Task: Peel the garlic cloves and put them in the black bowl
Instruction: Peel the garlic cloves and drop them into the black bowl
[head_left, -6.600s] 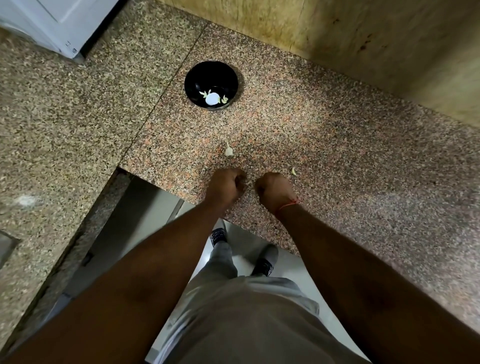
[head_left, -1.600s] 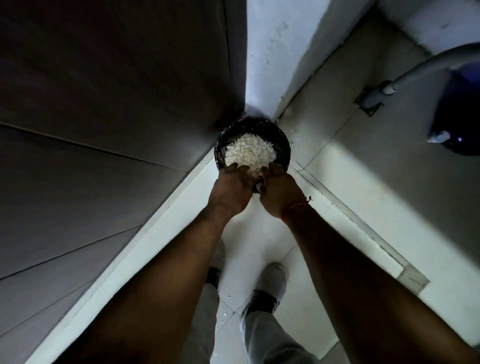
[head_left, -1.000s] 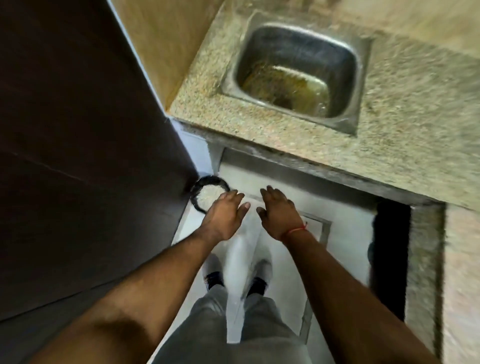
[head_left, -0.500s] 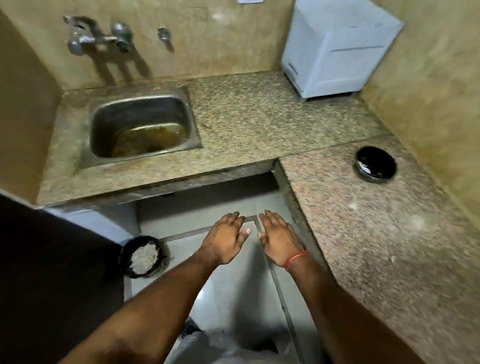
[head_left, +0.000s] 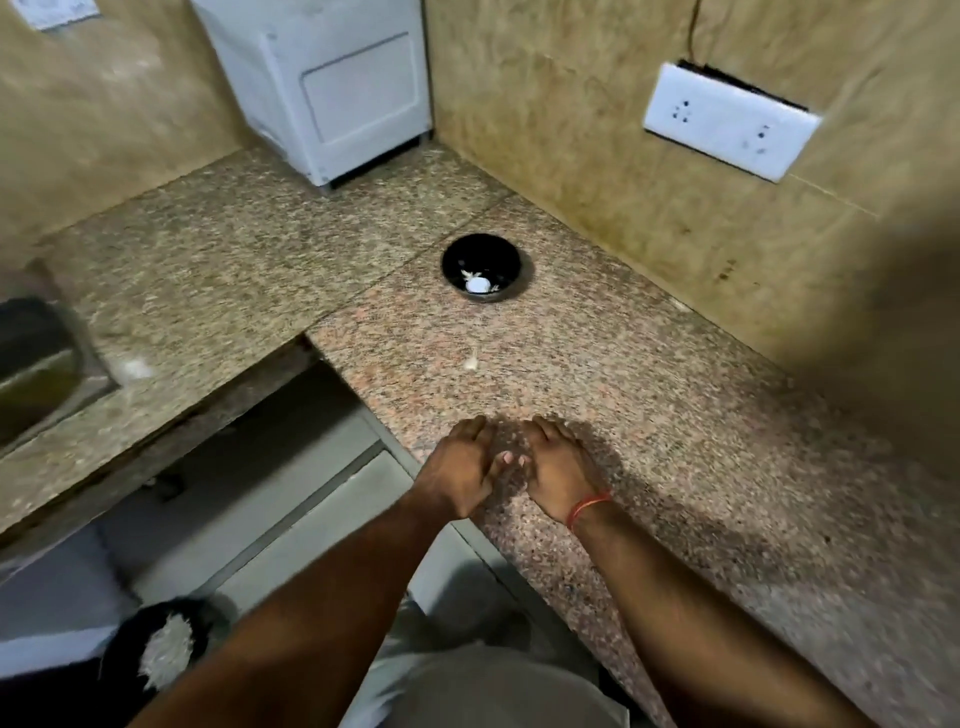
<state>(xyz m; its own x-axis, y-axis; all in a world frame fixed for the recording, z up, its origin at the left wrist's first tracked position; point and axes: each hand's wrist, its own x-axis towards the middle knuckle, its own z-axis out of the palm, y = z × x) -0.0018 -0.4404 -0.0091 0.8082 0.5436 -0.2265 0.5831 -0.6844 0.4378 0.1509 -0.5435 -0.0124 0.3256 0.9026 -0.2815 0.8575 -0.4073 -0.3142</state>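
The black bowl (head_left: 481, 266) stands on the granite counter (head_left: 649, 415) near the corner, with a few pale peeled cloves in its bottom. One unpeeled garlic clove (head_left: 471, 361) lies on the counter between the bowl and my hands. My left hand (head_left: 460, 470) and my right hand (head_left: 558, 467) hover side by side over the counter's near edge, palms down, fingers straight, holding nothing that I can see. A red thread circles my right wrist.
A white appliance (head_left: 332, 88) stands in the back corner. A steel sink (head_left: 36, 358) is at the far left. On the floor below left sits a dark bin (head_left: 161, 644) holding white peels. A white socket plate (head_left: 727, 127) is on the right wall.
My hands were over the floor bin of peels, then rose with fingers spread. The view has swung from the bin past the sink to the counter, and both hands now sit over its edge.
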